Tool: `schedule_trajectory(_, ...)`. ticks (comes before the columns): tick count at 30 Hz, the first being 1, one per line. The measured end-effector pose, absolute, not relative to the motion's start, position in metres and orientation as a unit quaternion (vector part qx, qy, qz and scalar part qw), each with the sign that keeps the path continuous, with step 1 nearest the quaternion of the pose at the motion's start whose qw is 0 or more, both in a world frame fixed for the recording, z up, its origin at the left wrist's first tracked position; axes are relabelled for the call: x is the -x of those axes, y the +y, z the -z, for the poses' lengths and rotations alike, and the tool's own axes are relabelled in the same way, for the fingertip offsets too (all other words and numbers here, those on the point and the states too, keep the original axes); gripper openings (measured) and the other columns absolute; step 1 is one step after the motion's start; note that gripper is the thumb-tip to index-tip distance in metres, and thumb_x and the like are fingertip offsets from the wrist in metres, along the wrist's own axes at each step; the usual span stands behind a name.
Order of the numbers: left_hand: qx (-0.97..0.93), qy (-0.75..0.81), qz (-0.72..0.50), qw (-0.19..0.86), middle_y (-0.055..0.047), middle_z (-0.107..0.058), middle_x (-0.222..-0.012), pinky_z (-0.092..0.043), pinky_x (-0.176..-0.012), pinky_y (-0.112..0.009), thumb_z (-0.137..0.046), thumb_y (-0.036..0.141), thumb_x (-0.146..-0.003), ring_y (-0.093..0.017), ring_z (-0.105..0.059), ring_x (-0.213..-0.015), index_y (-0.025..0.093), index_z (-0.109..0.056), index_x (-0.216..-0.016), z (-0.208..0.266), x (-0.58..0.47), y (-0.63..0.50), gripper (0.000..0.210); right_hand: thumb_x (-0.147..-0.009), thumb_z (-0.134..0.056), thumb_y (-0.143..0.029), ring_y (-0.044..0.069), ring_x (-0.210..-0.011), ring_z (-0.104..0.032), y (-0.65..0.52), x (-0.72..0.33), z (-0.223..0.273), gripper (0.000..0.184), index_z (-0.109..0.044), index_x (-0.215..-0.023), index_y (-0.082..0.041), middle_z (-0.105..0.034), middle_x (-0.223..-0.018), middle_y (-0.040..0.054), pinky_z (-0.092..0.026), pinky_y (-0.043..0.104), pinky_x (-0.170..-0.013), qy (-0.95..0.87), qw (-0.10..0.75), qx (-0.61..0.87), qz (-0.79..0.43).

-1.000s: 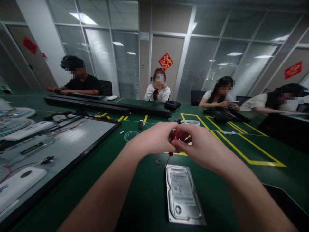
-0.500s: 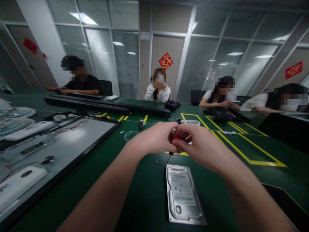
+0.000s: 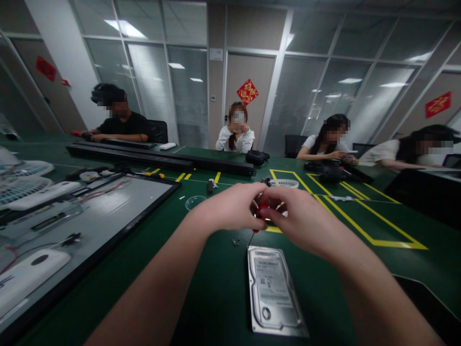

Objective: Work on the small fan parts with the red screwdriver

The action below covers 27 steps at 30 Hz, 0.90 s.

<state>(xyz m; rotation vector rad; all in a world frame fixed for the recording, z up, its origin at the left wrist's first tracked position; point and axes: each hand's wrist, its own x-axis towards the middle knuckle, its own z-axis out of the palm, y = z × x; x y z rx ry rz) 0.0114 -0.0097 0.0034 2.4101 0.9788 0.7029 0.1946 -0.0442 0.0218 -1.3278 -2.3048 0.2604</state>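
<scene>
Both hands meet around the red handle of a screwdriver [image 3: 255, 231], whose thin shaft runs down to the far left corner of a hard drive [image 3: 272, 290]. My left hand [image 3: 239, 205] is closed at the handle, its fingertips partly covered. My right hand [image 3: 293, 209] pinches the handle between thumb and fingers. The silver hard drive lies flat on the green table, label side up. Several small screws [image 3: 235, 242] lie just left of its far end.
At left lies a large flat panel [image 3: 122, 204] with white fan parts [image 3: 32, 185] and wires. Long black bars [image 3: 162, 158] cross the far side. A clear round dish [image 3: 196, 203] sits beyond my left wrist. Several people sit opposite. A dark flat object [image 3: 425, 302] lies at right.
The fingers of both hands have shifted slightly on the screwdriver handle, showing more red between them. The hard drive and screws stay in place.
</scene>
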Motion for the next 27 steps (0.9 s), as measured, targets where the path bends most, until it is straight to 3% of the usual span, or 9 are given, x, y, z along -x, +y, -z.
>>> schedule_trajectory(3,-0.874,0.357,-0.248,0.218,-0.006,-0.073,-0.105,-0.052,-0.071,-0.028,-0.073,0.017,-0.072,-0.021,-0.068,-0.088,0.02,-0.065,-0.111,-0.0038,-0.0113,-0.0096,0.04,-0.09,-0.059,-0.009,0.018,-0.09,-0.069,-0.0443,-0.1944,-0.022,0.022,-0.075,-0.096,-0.023,-0.077,-0.098,0.0014,-0.046,0.029,-0.077,-0.842,0.233,0.475,-0.109)
schedule_trajectory(9,-0.87,0.361,-0.252,0.222,-0.006,-0.074,-0.106,-0.054,-0.075,-0.031,-0.077,0.022,-0.07,-0.023,-0.069,-0.092,0.02,-0.066,-0.115,-0.0006,-0.0123,-0.007,0.046,-0.087,-0.066,-0.016,0.018,-0.08,-0.067,-0.0458,-0.1919,-0.0229,0.009,-0.073,-0.089,-0.022,-0.075,-0.087,0.0005,-0.044,0.029,-0.069,-0.834,0.241,0.488,-0.087)
schedule_trajectory(14,-0.877,0.352,-0.249,0.212,-0.006,-0.074,-0.106,-0.053,-0.075,-0.03,-0.074,0.016,-0.071,-0.021,-0.068,-0.091,0.019,-0.066,-0.113,-0.0014,-0.0112,-0.0072,0.043,-0.087,-0.058,-0.006,0.019,-0.088,-0.069,-0.0455,-0.1942,-0.0201,0.025,-0.074,-0.097,-0.023,-0.077,-0.099,0.0022,-0.047,0.029,-0.076,-0.843,0.235,0.471,-0.106)
schedule_trajectory(20,-0.866,0.363,-0.26,0.224,-0.006,-0.074,-0.104,-0.052,-0.071,-0.03,-0.076,0.021,-0.07,-0.023,-0.068,-0.089,0.02,-0.066,-0.108,0.0008,-0.0124,-0.006,0.04,-0.087,-0.067,-0.018,0.018,-0.078,-0.067,-0.0466,-0.1912,-0.022,0.007,-0.071,-0.089,-0.022,-0.075,-0.088,0.0011,-0.044,0.029,-0.068,-0.833,0.25,0.485,-0.089)
schedule_trajectory(27,-0.874,0.36,-0.245,0.215,-0.005,-0.074,-0.105,-0.052,-0.074,-0.031,-0.072,0.016,-0.071,-0.022,-0.068,-0.089,0.02,-0.066,-0.113,-0.0021,-0.0118,-0.0078,0.043,-0.088,-0.056,-0.004,0.019,-0.093,-0.069,-0.0458,-0.1924,-0.0227,0.027,-0.074,-0.097,-0.022,-0.077,-0.103,0.0026,-0.047,0.029,-0.08,-0.841,0.234,0.473,-0.121)
